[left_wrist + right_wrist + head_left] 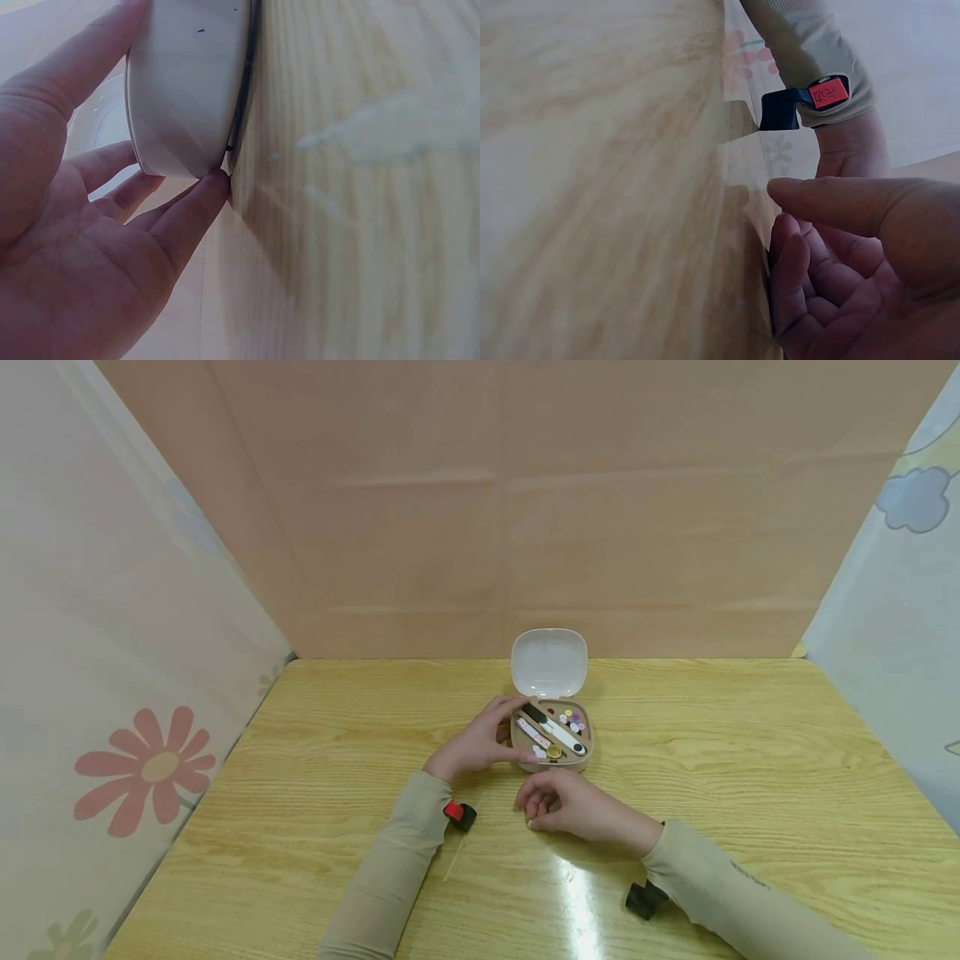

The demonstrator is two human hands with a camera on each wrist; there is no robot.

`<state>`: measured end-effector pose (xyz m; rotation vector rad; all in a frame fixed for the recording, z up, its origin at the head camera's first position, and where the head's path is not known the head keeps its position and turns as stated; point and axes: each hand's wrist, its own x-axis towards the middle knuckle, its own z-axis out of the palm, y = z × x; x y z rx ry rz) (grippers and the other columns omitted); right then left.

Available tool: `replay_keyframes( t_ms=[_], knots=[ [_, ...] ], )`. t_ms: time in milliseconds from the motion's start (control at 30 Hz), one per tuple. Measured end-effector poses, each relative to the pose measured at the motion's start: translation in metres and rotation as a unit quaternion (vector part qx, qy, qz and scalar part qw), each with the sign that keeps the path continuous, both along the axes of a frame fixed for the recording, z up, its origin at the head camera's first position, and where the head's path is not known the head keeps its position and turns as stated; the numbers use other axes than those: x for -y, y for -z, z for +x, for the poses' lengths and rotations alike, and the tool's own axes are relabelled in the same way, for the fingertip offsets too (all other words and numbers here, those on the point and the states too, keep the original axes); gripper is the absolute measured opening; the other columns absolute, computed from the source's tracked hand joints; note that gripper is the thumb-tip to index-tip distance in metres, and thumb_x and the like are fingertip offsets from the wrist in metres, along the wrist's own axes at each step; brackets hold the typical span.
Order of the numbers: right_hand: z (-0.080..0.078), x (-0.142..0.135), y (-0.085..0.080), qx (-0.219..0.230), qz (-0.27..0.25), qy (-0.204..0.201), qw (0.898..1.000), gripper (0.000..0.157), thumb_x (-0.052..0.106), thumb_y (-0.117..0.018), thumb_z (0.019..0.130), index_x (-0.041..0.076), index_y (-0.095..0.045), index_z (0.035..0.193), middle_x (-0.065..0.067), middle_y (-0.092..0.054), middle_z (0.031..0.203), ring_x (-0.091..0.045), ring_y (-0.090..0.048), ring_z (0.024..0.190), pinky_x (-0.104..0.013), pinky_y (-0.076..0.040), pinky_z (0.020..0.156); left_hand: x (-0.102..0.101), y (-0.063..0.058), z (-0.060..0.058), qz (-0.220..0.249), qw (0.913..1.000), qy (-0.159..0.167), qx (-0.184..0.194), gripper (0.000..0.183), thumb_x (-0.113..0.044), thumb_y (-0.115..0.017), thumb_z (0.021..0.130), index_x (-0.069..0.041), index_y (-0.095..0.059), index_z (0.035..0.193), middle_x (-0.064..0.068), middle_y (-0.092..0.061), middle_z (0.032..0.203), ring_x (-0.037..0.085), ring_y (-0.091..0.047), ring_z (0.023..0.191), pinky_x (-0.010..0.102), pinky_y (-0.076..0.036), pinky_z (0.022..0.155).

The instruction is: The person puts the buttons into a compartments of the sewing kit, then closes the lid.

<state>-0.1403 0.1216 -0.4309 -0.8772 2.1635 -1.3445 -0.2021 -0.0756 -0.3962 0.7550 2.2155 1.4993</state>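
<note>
A small sewing kit box (pixel 589 745) stands on the table, its white lid (pixel 549 662) raised at the back. Inside lie a white-and-black slender tool (pixel 558 732), a pink-and-white patterned strip (pixel 533 732), a small round gold piece (pixel 553 751) and several colourful buttons (pixel 573 722). My left hand (pixel 480 739) grips the box from its left side, thumb along the front and fingers toward the back. In the left wrist view, fingertips touch the pale box wall (pixel 187 82) near its base. Just in front of the box, my right hand (pixel 573 806) hangs loosely curled, with nothing visible in it.
The wood-grain table (pixel 712 760) extends around the box. A pinkish-brown sheet (pixel 502 510) hangs behind it, and patterned white sheets (pixel 142 610) flank both sides. Each wrist carries a black camera mount (pixel 645 900). Light glares off the table near the front.
</note>
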Motion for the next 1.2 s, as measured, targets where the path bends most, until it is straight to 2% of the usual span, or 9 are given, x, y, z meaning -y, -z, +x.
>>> replay_keyframes(
  t_ms=[467,767,1067,1200],
  knots=[
    [-0.002,-0.007,-0.005,0.036,-0.021,-0.017,0.999,0.024,-0.002,-0.071,0.082,-0.001,-0.064,0.105,-0.008,-0.063,0.087,-0.019,-0.061,0.078,-0.029,-0.056,0.069,0.0,-0.002,-0.001,-0.001,1.0,-0.001,-0.007,0.086,-0.002,-0.078,0.079,0.004,-0.027,0.147,0.021,-0.026,0.145,0.035,-0.034,0.132,0.045,-0.033,0.108],
    [0.0,-0.009,-0.006,0.042,-0.032,-0.02,0.998,0.023,-0.004,-0.069,0.083,-0.003,-0.063,0.105,-0.01,-0.063,0.086,-0.019,-0.06,0.077,-0.027,-0.056,0.066,0.0,-0.002,-0.001,-0.005,1.0,-0.001,-0.008,0.085,-0.003,-0.077,0.079,0.004,-0.027,0.147,0.022,-0.026,0.144,0.036,-0.034,0.132,0.047,-0.033,0.108],
    [-0.001,-0.019,-0.009,0.016,-0.025,0.001,1.0,0.025,0.001,-0.071,0.084,0.002,-0.064,0.108,-0.005,-0.063,0.089,-0.017,-0.061,0.084,-0.03,-0.055,0.077,0.0,-0.003,0.001,-0.013,0.9998,-0.006,-0.011,0.086,-0.005,-0.078,0.079,0.004,-0.027,0.147,0.021,-0.027,0.145,0.035,-0.036,0.131,0.045,-0.034,0.107],
    [-0.001,-0.023,-0.015,0.011,-0.03,0.013,0.999,0.027,0.0,-0.071,0.083,0.0,-0.064,0.109,-0.009,-0.064,0.091,-0.018,-0.061,0.086,-0.03,-0.055,0.08,0.001,-0.004,0.002,-0.019,0.9997,-0.007,-0.011,0.088,-0.006,-0.079,0.079,0.003,-0.026,0.148,0.02,-0.026,0.146,0.035,-0.035,0.131,0.045,-0.034,0.108]
  ],
)
